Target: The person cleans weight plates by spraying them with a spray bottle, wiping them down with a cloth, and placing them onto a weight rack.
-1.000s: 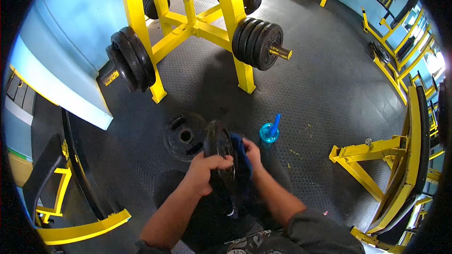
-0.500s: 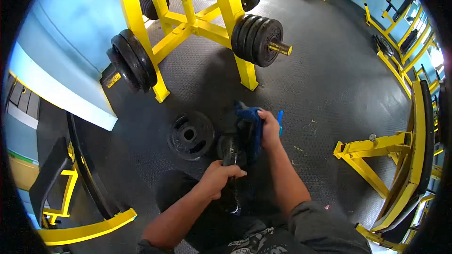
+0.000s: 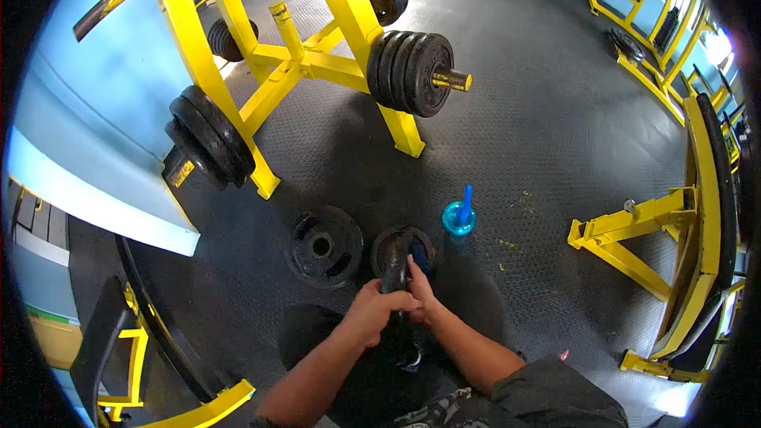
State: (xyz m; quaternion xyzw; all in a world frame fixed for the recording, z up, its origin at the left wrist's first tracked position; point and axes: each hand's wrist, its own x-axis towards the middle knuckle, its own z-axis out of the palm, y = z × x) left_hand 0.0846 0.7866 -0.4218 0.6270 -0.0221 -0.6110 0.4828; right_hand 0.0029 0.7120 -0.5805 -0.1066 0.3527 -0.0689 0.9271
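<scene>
A black weight plate (image 3: 395, 269) stands on edge between my hands, seen nearly edge-on. My left hand (image 3: 376, 311) is wrapped round its near left side. On the plate's right side is my right hand (image 3: 422, 293), its fingers pressed toward the plate and beside a dark blue cloth (image 3: 420, 257). Part of the cloth is hidden behind the hand and plate. Just beyond, another black plate (image 3: 382, 242) shows its rim on the floor. To the left, a larger black plate (image 3: 325, 246) lies flat.
A yellow rack (image 3: 333, 68) holding black plates (image 3: 411, 73) stands ahead. A turquoise cup (image 3: 458, 219) with a blue straw is right of the hands. Yellow-framed equipment (image 3: 622, 222) stands at the right, and a curved yellow frame (image 3: 208, 410) at the lower left.
My right hand and the cloth have come down and back toward my left hand and the held plate. The turquoise cup shows again. The view has shifted.
</scene>
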